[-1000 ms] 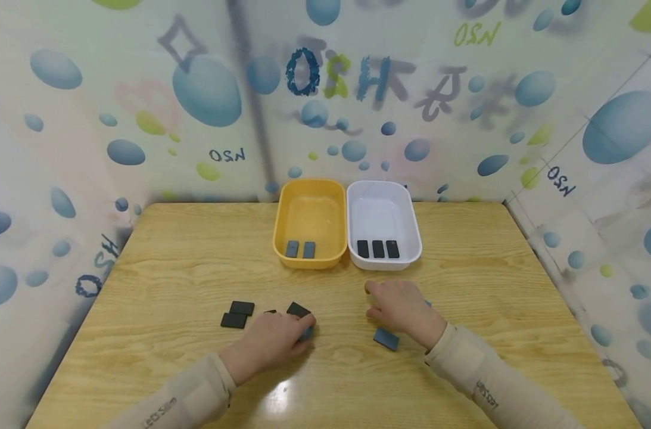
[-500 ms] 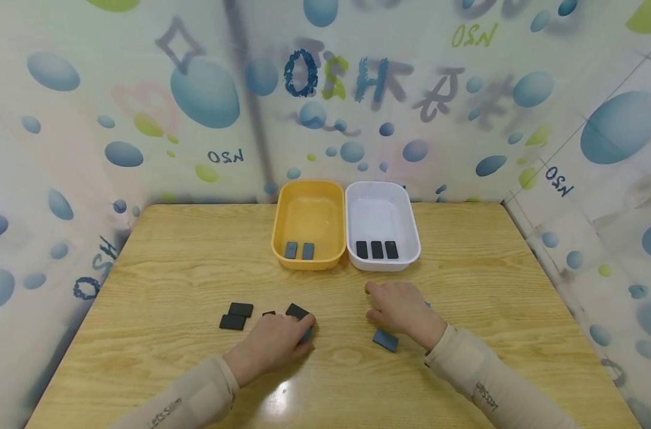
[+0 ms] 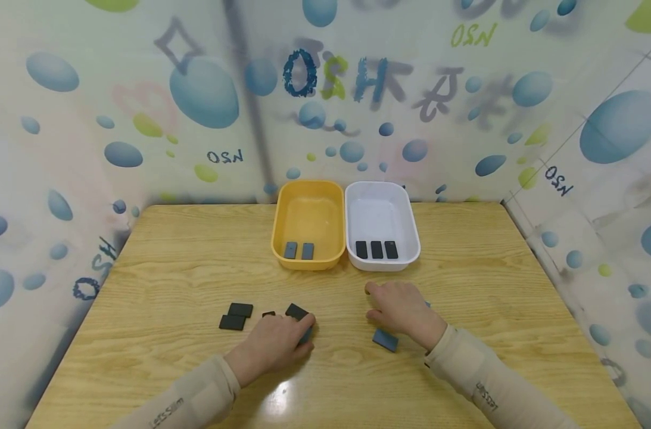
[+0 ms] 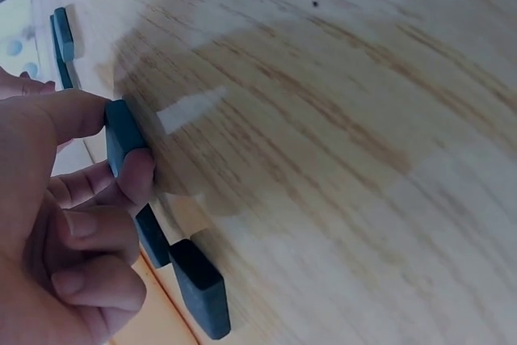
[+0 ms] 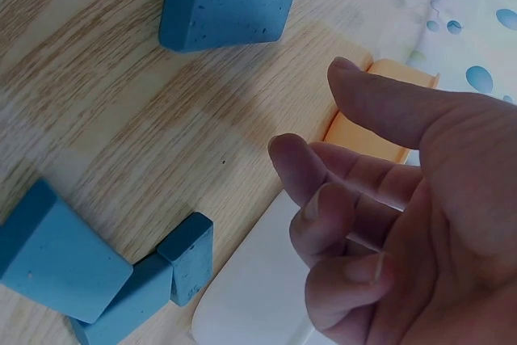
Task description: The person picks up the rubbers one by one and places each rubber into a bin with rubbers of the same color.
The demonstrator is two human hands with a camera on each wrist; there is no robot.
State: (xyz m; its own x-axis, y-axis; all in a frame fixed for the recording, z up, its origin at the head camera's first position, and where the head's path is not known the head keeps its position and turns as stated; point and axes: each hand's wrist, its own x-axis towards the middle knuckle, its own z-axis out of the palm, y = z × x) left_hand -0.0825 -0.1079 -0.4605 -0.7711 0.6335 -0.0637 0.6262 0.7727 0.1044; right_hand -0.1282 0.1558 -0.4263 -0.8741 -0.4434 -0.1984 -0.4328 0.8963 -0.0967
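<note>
My left hand (image 3: 274,344) pinches a small blue-grey rectangular block (image 4: 125,136) between thumb and finger, low over the table; its other fingers are curled in. Just beyond it lies a black block (image 3: 296,311), and another black one (image 3: 268,313) is mostly hidden by the hand. To the left, two black blocks (image 3: 232,322) lie against each other. My right hand (image 3: 402,307) holds nothing, its fingers loosely bent above the table. Beside it is a blue block (image 3: 385,340). More blue blocks (image 5: 65,256) show in the right wrist view, mostly hidden by that hand from above.
A yellow bin (image 3: 309,223) with two blue-grey blocks (image 3: 307,251) stands at the table's back. Touching its right side is a white bin (image 3: 381,214) with three black blocks (image 3: 376,249) in a row. A patterned wall covering (image 3: 207,155) rises behind the wooden table (image 3: 191,262).
My left hand has shifted very slightly to the right with the blue-grey block at its fingertips. The right hand and the bins' contents look the same.
</note>
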